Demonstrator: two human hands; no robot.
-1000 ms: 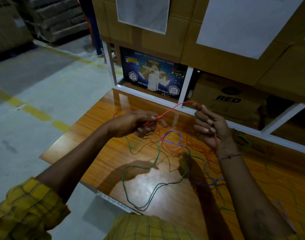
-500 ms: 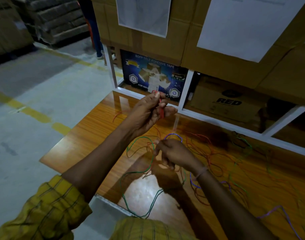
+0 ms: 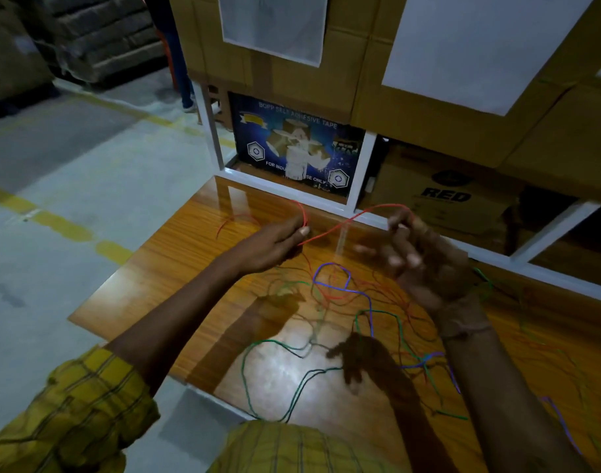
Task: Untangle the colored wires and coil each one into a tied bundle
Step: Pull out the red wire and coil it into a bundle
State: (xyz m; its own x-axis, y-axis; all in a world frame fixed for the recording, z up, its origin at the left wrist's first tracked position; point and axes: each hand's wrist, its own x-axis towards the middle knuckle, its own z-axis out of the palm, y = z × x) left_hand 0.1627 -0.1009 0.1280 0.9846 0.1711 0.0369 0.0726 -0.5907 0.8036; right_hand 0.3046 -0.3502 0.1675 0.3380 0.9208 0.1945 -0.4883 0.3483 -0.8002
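Observation:
A red wire (image 3: 340,226) stretches in the air between my two hands above the wooden table (image 3: 176,264). My left hand (image 3: 275,242) pinches it at the fingertips, with a short red loop sticking up. My right hand (image 3: 418,261) is raised and motion-blurred; the wire runs over its top fingers, which curl round it. Below the hands a tangle lies on the table: a blue wire (image 3: 333,283) in loops, a green wire (image 3: 258,380) sweeping toward the front edge, and more red strands under my right wrist.
A white metal rack (image 3: 360,172) stands right behind the table, holding a blue tape box (image 3: 292,148) and a brown carton marked RED (image 3: 445,192). Stacked cartons fill the shelf above. Left of the table is grey floor with a yellow line (image 3: 63,230).
My right hand rose from the tangle on the table up to the red wire. My left hand dropped lower and left, and the red wire now spans between both hands.

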